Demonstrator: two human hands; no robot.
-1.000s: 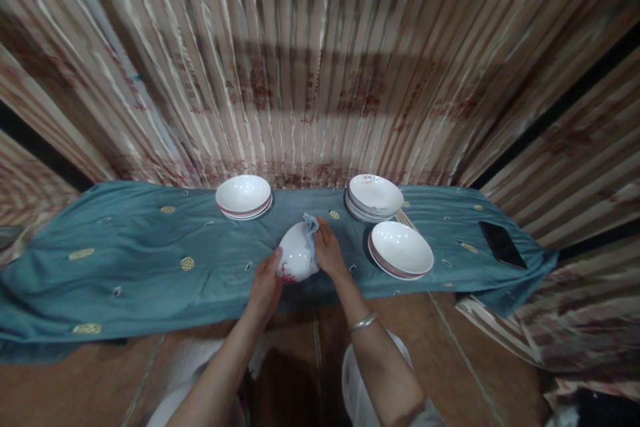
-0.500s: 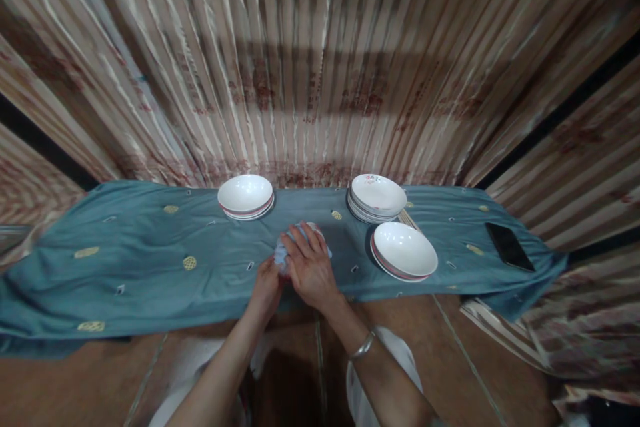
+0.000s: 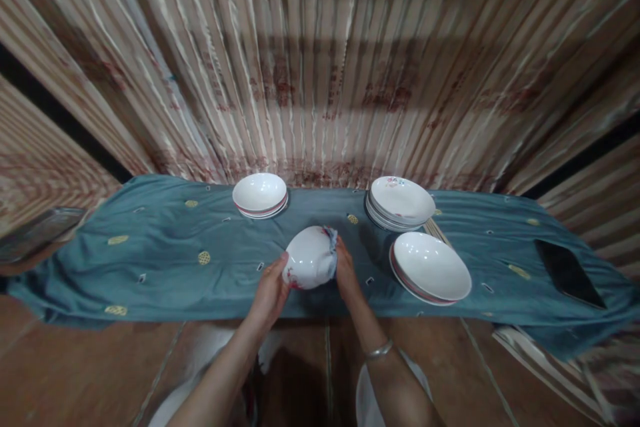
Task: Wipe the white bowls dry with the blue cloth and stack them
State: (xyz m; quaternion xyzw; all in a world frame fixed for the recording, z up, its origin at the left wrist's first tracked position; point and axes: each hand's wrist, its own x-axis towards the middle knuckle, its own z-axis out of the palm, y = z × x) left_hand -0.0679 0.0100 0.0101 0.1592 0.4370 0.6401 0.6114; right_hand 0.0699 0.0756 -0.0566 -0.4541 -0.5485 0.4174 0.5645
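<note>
A pleated curtain (image 3: pixel 310 27) in beige and brown rises behind the held bowl (image 3: pixel 309 257), printed with reddish scenes and small marks like written characters, too blurred to read. Below the held bowl and nearer the person spreads a brown tiled floor (image 3: pixel 460 373). The table (image 3: pixel 170 267) runs beneath the held bowl and well out to both sides of it, draped in teal fabric with yellow pineapple figures and small pale-edged dark patches.

To the right of the held bowl, and near it, sits a tilted stack of white bowls with red bands (image 3: pixel 431 268); behind that, to the right and rear of the held bowl, stands a taller stack of white dishes (image 3: pixel 403 201), its top one bearing a floral print. To the left and rear of the held bowl is a smaller white stack (image 3: pixel 260 193). The held bowl itself is white and glossy with red flowers, tilted above the table. Well to its right lies a dark flat slab (image 3: pixel 569 273).

The left hand (image 3: pixel 271 290) is curled around the held bowl's left edge, thumb on top. The right hand (image 3: pixel 345 269), partly closed, grips a pale blue cloth (image 3: pixel 330 253) against the right edge; its fingertips are hidden. A silvery bracelet (image 3: pixel 381 349) circles the right wrist.
</note>
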